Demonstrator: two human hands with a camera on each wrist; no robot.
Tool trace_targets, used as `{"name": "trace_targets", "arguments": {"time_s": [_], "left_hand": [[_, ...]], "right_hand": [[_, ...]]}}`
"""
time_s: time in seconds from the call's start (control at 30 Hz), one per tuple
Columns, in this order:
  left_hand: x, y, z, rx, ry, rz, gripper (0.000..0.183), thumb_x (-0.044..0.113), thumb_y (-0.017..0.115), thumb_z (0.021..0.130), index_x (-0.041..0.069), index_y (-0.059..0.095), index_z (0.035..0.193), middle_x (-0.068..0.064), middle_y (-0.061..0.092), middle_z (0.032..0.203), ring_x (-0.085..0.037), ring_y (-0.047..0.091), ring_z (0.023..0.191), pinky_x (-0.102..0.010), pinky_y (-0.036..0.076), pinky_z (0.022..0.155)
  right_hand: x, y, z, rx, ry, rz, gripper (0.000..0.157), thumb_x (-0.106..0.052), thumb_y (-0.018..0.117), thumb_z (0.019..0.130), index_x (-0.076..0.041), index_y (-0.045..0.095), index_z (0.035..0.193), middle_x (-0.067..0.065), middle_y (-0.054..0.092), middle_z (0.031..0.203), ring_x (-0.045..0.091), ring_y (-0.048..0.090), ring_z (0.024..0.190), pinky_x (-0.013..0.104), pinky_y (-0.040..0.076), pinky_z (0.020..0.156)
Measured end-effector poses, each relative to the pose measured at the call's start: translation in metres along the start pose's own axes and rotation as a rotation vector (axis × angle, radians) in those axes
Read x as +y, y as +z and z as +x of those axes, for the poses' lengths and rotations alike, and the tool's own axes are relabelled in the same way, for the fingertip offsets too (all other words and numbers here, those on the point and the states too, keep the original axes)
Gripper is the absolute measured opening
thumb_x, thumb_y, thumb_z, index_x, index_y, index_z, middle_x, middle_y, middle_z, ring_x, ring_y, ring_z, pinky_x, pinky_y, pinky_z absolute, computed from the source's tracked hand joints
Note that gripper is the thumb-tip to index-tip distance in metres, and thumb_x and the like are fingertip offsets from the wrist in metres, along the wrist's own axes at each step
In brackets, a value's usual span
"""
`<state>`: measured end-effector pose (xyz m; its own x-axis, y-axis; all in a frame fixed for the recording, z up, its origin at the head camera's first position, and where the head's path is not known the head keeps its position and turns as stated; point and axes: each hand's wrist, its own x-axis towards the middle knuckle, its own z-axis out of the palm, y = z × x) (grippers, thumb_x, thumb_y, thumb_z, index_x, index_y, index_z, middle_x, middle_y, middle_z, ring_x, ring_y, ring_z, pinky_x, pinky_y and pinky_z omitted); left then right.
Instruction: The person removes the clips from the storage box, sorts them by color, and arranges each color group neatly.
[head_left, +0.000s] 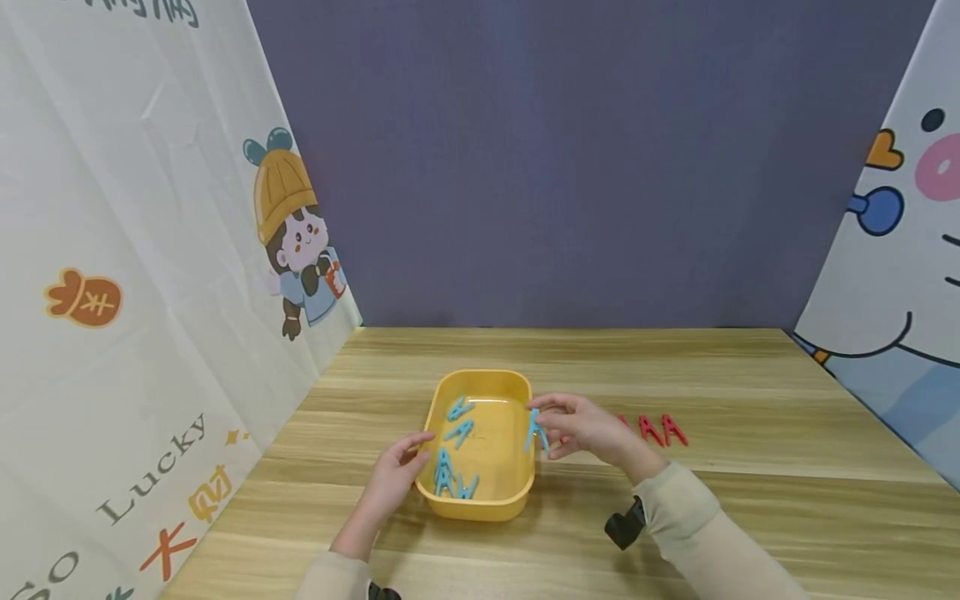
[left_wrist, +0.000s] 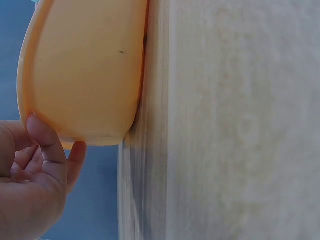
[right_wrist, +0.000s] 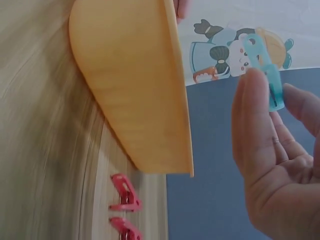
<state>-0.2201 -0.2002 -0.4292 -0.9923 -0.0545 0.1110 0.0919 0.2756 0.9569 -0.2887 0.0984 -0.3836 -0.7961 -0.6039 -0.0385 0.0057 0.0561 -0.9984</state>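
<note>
A yellow plastic tub [head_left: 486,510] stands on the wooden table with several blue clothespins [head_left: 461,432] lying inside, mostly along its left side. My left hand [head_left: 397,471] holds the tub's left rim; in the left wrist view its thumb [left_wrist: 44,137] lies against the outer wall near a corner. Thumb and fingertips of my right hand [head_left: 581,429] pinch another blue clothespin [right_wrist: 265,72] near one end. That hand is raised at the tub's right rim, and in the head view the clothespin overlaps this rim.
Red clothespins [head_left: 673,429] lie in a row on the table [head_left: 750,517] right of the tub, partly hidden by my right hand. A dark grey-blue panel [head_left: 585,167] closes off the back. Printed white sheets [head_left: 172,350] hang at both sides.
</note>
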Motion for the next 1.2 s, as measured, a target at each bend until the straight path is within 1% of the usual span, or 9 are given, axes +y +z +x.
{"name": "trace_targets", "arguments": {"time_s": [0.13, 0.33, 0.47, 0.53, 0.67, 0.77, 0.87, 1.03, 1.2], "left_hand": [[0.0, 0.0, 0.001, -0.003, -0.004, -0.01, 0.03, 0.003, 0.052, 0.092, 0.0, 0.055, 0.121, -0.023, 0.044, 0.132, -0.036, 0.053, 0.103, -0.034, 0.051, 0.063], [0.0, 0.001, 0.002, 0.0, -0.005, -0.024, 0.03, 0.001, 0.052, 0.091, -0.001, 0.055, 0.121, -0.023, 0.045, 0.131, -0.036, 0.055, 0.1, -0.033, 0.051, 0.062], [0.0, 0.002, 0.003, -0.001, -0.011, -0.036, 0.03, 0.001, 0.052, 0.091, -0.001, 0.055, 0.121, -0.023, 0.045, 0.131, -0.036, 0.055, 0.099, -0.036, 0.052, 0.063], [0.0, 0.002, 0.003, -0.001, -0.012, -0.037, 0.03, 0.001, 0.052, 0.091, -0.001, 0.055, 0.121, -0.023, 0.044, 0.132, -0.036, 0.054, 0.101, -0.038, 0.052, 0.067], [0.0, 0.003, 0.003, 0.0, -0.014, -0.036, 0.03, 0.001, 0.052, 0.091, -0.002, 0.054, 0.121, -0.023, 0.043, 0.133, -0.038, 0.052, 0.106, -0.039, 0.052, 0.071], [-0.001, 0.003, 0.003, -0.001, -0.018, -0.037, 0.03, 0.001, 0.052, 0.092, -0.001, 0.054, 0.122, -0.024, 0.044, 0.131, -0.038, 0.053, 0.104, -0.039, 0.052, 0.07], [-0.001, 0.003, 0.003, 0.002, -0.02, -0.03, 0.03, 0.002, 0.052, 0.092, -0.001, 0.055, 0.122, -0.024, 0.046, 0.129, -0.036, 0.055, 0.101, -0.039, 0.052, 0.068], [-0.003, 0.002, 0.004, 0.008, -0.013, -0.023, 0.03, 0.002, 0.052, 0.091, 0.0, 0.056, 0.121, -0.024, 0.049, 0.127, -0.035, 0.056, 0.099, -0.037, 0.052, 0.065], [-0.003, 0.002, 0.004, 0.012, -0.013, -0.02, 0.029, 0.001, 0.052, 0.091, 0.0, 0.057, 0.12, -0.024, 0.05, 0.125, -0.034, 0.056, 0.097, -0.033, 0.051, 0.062]], "right_hand": [[0.003, -0.006, -0.003, 0.011, 0.013, -0.002, 0.046, -0.02, 0.058, 0.092, 0.002, 0.043, 0.129, 0.014, 0.059, 0.089, 0.022, 0.06, 0.072, 0.039, 0.054, 0.065], [0.006, -0.013, -0.007, -0.013, 0.008, -0.006, 0.049, -0.02, 0.055, 0.093, 0.005, 0.038, 0.132, 0.015, 0.063, 0.09, 0.029, 0.061, 0.078, 0.04, 0.054, 0.065], [0.011, -0.017, -0.008, -0.01, 0.028, -0.003, 0.049, -0.019, 0.054, 0.094, 0.005, 0.038, 0.133, 0.014, 0.061, 0.094, 0.031, 0.061, 0.082, 0.038, 0.054, 0.065], [0.013, -0.018, -0.009, -0.004, 0.04, 0.001, 0.05, -0.02, 0.055, 0.093, 0.005, 0.037, 0.133, 0.016, 0.059, 0.097, 0.032, 0.06, 0.083, 0.038, 0.054, 0.065], [0.017, -0.021, -0.011, -0.004, 0.051, 0.006, 0.05, -0.019, 0.056, 0.093, 0.006, 0.037, 0.132, 0.017, 0.056, 0.098, 0.034, 0.059, 0.085, 0.038, 0.054, 0.066], [0.021, -0.022, -0.012, -0.011, 0.048, 0.006, 0.048, -0.017, 0.055, 0.093, 0.008, 0.038, 0.131, 0.014, 0.057, 0.098, 0.032, 0.06, 0.084, 0.038, 0.054, 0.066], [0.025, -0.022, -0.013, -0.014, 0.045, 0.01, 0.047, -0.014, 0.055, 0.093, 0.009, 0.038, 0.13, 0.015, 0.057, 0.1, 0.032, 0.06, 0.083, 0.039, 0.054, 0.066], [0.033, -0.02, -0.012, 0.002, 0.054, 0.014, 0.049, -0.009, 0.059, 0.089, 0.011, 0.038, 0.129, 0.014, 0.057, 0.097, 0.026, 0.06, 0.078, 0.036, 0.054, 0.064], [0.039, -0.018, -0.011, 0.02, 0.062, -0.006, 0.049, -0.006, 0.061, 0.086, 0.012, 0.04, 0.127, 0.013, 0.057, 0.093, 0.02, 0.057, 0.072, 0.034, 0.054, 0.062]]}}
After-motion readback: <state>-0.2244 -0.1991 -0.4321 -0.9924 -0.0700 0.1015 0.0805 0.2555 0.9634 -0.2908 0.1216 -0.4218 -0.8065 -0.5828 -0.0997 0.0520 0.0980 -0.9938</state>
